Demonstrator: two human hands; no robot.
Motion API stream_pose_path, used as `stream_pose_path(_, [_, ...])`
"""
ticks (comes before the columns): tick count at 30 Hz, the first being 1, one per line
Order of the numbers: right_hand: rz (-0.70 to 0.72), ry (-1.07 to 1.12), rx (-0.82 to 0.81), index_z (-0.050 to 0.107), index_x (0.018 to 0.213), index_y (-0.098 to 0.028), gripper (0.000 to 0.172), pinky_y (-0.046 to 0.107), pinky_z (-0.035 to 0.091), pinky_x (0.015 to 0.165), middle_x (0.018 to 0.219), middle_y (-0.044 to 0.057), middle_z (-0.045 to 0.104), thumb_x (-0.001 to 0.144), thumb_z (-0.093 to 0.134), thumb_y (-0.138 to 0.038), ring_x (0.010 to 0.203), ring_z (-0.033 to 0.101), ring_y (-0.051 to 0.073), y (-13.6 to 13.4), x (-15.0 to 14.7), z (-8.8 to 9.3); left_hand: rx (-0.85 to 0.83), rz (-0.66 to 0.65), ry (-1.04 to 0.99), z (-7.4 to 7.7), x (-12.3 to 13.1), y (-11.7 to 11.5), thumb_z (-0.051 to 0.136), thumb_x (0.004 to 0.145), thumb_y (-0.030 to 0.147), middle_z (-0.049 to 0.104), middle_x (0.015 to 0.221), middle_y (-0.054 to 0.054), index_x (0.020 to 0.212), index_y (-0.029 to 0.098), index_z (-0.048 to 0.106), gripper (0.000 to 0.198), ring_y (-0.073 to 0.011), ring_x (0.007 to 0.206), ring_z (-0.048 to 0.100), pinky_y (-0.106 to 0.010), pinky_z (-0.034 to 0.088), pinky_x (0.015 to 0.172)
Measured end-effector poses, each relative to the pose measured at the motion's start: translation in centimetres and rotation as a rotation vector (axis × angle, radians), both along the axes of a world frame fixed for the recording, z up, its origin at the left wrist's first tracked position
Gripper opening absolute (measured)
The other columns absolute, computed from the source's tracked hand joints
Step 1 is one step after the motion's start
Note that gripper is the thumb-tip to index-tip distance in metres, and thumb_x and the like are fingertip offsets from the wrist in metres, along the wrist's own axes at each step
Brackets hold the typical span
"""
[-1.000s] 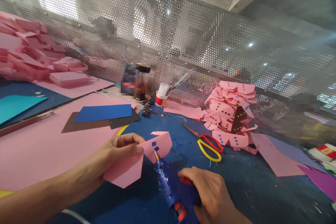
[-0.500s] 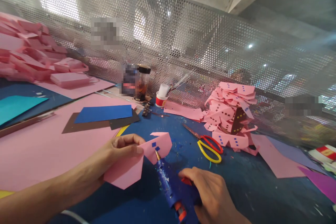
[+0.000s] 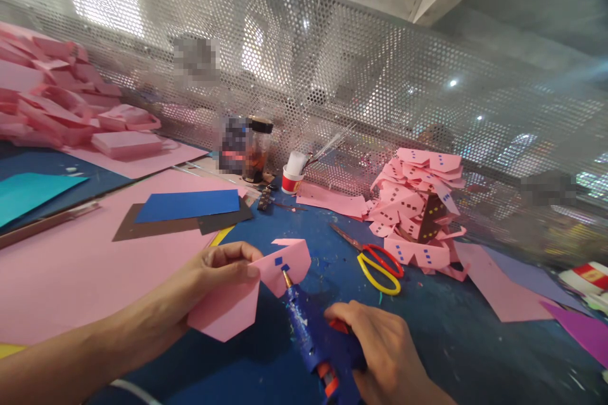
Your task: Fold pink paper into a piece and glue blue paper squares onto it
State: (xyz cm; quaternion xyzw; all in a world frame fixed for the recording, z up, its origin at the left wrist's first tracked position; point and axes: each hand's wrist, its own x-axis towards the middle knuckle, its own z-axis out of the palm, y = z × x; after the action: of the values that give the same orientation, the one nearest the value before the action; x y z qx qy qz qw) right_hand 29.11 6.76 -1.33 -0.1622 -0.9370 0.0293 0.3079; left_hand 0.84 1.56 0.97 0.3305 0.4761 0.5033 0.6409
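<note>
Between the thumb and fingers of my left hand (image 3: 223, 272) is a folded pink paper piece (image 3: 228, 313), held above the blue table. Two small blue squares (image 3: 278, 261) show on its right-hand part. My right hand (image 3: 380, 348) is wrapped round the handle of a blue glue gun (image 3: 306, 332), with a finger at its red trigger. The gun's metal tip is at the lower blue square; whether they touch I cannot tell.
Scissors (image 3: 380, 269) with red and yellow handles lie beyond my right hand. Behind them is a heap of dotted pink pieces (image 3: 413, 209). A blue sheet (image 3: 187, 205), paper cup (image 3: 292, 178) and jar (image 3: 258, 149) stand or lie farther back, before a perforated metal screen (image 3: 332, 69).
The glue gun's tip has shifted very slightly to the right. My left hand and the pink piece look unmoved.
</note>
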Motion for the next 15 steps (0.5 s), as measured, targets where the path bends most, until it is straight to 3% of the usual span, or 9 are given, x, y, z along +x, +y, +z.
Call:
stream_pose_path(8, [0.005, 0.005, 0.006, 0.056, 0.114, -0.017, 0.027, 0.026, 0.051, 0.063, 0.087, 0.005, 0.073, 0.099, 0.051, -0.039, 0.07, 0.07, 0.017, -0.02, 0.09, 0.14, 0.011, -0.02, 0.011, -0.15, -0.13, -0.01, 0.082, 0.075, 0.037, 0.075, 0.074, -0.004, 0.083, 0.02, 0.07, 0.023, -0.01, 0.047, 0.056, -0.018, 0.036, 0.042])
stream_pose_path(15, [0.002, -0.001, 0.002, 0.056, 0.115, -0.017, 0.029, 0.025, 0.053, 0.065, 0.09, 0.004, 0.073, 0.096, 0.057, -0.039, 0.074, 0.072, 0.017, -0.02, 0.08, 0.11, 0.003, -0.015, 0.009, 0.01, -0.08, -0.1, 0.082, 0.073, 0.036, 0.071, 0.067, -0.001, 0.083, 0.021, 0.07, 0.022, -0.0121, 0.047, 0.056, -0.02, 0.036, 0.042])
